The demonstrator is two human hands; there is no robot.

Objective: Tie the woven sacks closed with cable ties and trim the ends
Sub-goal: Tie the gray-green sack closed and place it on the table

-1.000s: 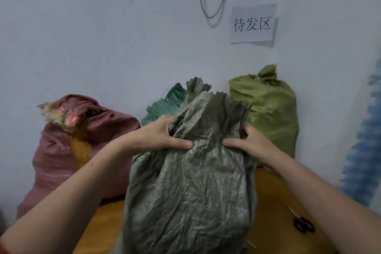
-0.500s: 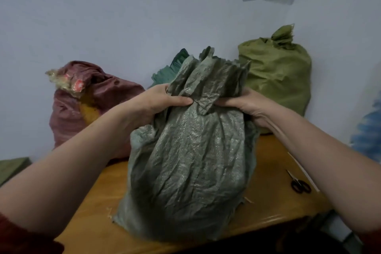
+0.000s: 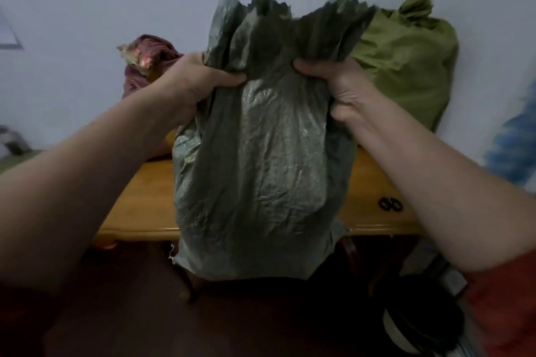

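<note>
Sack drawn forward off the tabletop

Raised and pulled toward the viewer since half a second ago: grey-green woven sack [image 3: 261,171], bottom corners now hanging below the front edge of the wooden table [image 3: 139,203] instead of sitting on its top. Mouth fanned wider too, ragged top edge upright, not yet tied. Gripped at the neck from both sides. Left hand [image 3: 194,81] clamped on the left-hand folds, thumb across the front, fingers hidden behind the cloth. Right hand [image 3: 342,81] clamped on the right-hand folds, thumb over the front. Hands apart, gathered fabric between them. Sack at centre of view, in front of the table. Behind, right: olive sack [image 3: 412,66] standing on the table, top bunched. Behind, left: maroon sack [image 3: 139,66], largely hidden by the left forearm. Black-handled scissors [image 3: 390,205] flat on the table, right of the held sack, near the front edge. Whole view motion-blurred
</note>
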